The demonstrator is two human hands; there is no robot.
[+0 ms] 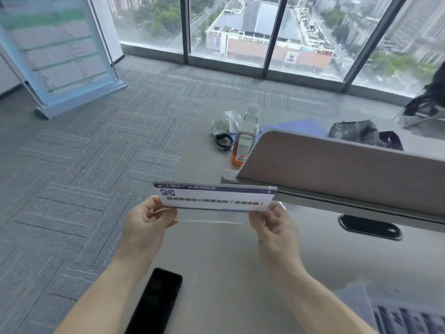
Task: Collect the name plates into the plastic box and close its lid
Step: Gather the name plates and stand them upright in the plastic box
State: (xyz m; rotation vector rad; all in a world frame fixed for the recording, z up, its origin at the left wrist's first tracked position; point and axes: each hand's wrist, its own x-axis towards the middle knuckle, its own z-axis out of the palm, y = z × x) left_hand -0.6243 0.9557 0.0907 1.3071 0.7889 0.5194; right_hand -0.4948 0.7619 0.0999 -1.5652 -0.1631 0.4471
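Head view: both hands hold one name plate [215, 198] up above the desk [231, 261], near its left edge. The left hand [144, 222] pinches its left end and the right hand [277, 227] its right end, fingers [258, 216] curled on the clear base. A black phone [156, 302] lies nearer, on the desk's left.

The name plate [215, 198] is clear glossy plastic over printed paper, above a smooth matt grey table [228, 273].

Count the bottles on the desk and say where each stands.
2. The clear bottle stands by the crumpled tissue; the amber-liquid bottle stands nearer, beside the black wristband. The partition may hide others.
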